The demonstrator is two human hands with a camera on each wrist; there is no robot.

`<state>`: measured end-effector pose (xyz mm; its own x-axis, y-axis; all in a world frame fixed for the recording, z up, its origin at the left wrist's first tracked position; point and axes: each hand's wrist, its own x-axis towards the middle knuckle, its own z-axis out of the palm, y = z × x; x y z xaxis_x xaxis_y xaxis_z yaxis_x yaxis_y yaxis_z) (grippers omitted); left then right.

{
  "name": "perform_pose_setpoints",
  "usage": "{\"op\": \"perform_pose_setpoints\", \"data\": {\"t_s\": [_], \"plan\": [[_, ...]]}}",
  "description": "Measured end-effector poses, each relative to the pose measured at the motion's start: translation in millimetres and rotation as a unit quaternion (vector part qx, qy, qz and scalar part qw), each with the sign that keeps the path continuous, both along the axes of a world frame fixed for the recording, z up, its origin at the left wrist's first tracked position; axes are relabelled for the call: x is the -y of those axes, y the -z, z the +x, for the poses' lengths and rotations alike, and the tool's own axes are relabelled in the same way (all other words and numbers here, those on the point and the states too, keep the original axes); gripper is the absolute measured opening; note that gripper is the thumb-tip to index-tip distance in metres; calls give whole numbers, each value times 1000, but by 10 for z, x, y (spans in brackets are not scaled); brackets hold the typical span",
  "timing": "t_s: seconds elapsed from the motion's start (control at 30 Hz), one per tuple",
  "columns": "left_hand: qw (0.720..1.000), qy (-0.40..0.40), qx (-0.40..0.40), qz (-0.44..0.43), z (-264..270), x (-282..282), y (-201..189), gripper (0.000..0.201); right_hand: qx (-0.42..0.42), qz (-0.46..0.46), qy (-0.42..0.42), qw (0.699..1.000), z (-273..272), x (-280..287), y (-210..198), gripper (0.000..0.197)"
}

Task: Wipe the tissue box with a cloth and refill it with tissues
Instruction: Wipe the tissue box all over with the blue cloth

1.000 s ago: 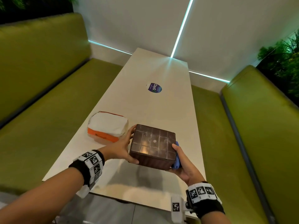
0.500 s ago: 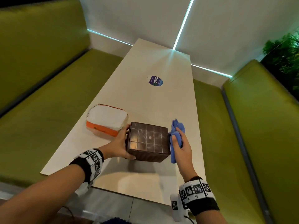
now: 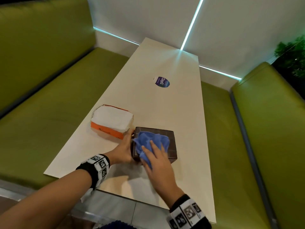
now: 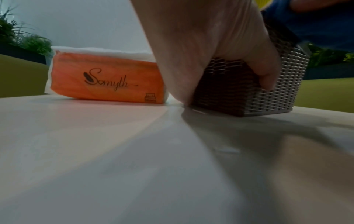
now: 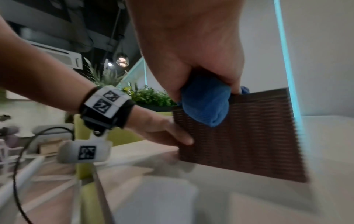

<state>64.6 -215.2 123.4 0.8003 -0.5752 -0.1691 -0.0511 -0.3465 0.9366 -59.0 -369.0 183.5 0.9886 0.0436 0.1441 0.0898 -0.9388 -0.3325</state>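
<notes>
The box (image 3: 172, 151) stands on the table (image 3: 165, 104), just beside the tissue pack (image 3: 112, 123). Its left side is gripped by the left hand (image 3: 123, 152). The cloth (image 3: 148, 141) is pressed on the box top and is pinched by the right hand (image 3: 160, 164).

Left, tissue pack (image 3: 112, 119) — cloth (image 3: 148, 139) on box (image 3: 173, 151).

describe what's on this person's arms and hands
The left hand and right hand are bare, no gloves or sleeves. Each wrist wears a black band with white panels of black square markers: left wristband, right wristband. A white camera pod with a black cable hangs under the left wrist.
</notes>
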Motion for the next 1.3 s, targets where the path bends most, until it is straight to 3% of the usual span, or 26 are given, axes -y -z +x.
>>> {"op": "perform_pose_setpoints", "data": {"t_s": [0.07, 0.1, 0.13, 0.23, 0.3, 0.43, 0.53, 0.67, 0.7, 0.77, 0.87, 0.93, 1.03, 1.1, 1.17, 1.23, 1.3], "plan": [[998, 28, -18, 57, -58, 67, -267, 32, 0, -19, -36, 999, 127, -215, 11, 49], [993, 47, 12, 111, -52, 82, -313, 24, -11, -26, -46, 999, 237, -261, -8, 49], [989, 56, 26, 133, -62, 70, -300, 27, -27, -27, -46, 998, 365, -255, -45, 49], [997, -25, 50, 46, 41, 31, -75, 112, -73, -35, -11, 997, 712, 3, -150, 46], [998, -18, 61, 26, 84, 10, 67, 136, -69, -17, 32, 997, 748, 261, -191, 44], [999, -5, 47, 20, 14, 13, -65, 143, -62, 31, 114, 991, 360, 531, -144, 44], [998, -10, 60, 23, 33, 19, 10, 142, -53, -7, 87, 995, 117, 111, -90, 43], [998, 42, 32, 29, 9, 23, -75, 91, -21, 4, 0, 1000, 317, -268, -52, 46], [998, 33, 38, 24, 8, 22, -70, 95, -42, 9, -1, 999, 447, -221, -89, 45], [998, -1, 70, -7, 17, 34, -36, 123, -70, -4, 9, 997, 705, -81, -183, 44], [994, -14, 108, -19, 36, 51, 30, 138, -88, -11, 24, 996, 866, -47, -266, 44], [996, -7, 90, -9, 19, 61, 31, 135, -61, -32, 25, 997, 694, -195, -254, 44], [998, 18, 64, 9, -28, 54, -44, 107, -22, -6, -23, 999, 227, -186, -74, 47], [998, -5, 60, -7, -13, 48, -8, 122, -24, 28, -30, 999, 47, 108, 0, 47], [997, -7, 68, -26, 8, 46, 55, 134, -34, 70, 24, 997, -41, 509, -1, 45], [998, 4, 57, -19, 21, 39, 15, 136, -27, 114, 103, 988, -87, 763, -36, 43], [998, 10, 59, -11, 26, 43, 6, 136, -33, 101, 146, 983, -47, 691, -70, 44]]}}
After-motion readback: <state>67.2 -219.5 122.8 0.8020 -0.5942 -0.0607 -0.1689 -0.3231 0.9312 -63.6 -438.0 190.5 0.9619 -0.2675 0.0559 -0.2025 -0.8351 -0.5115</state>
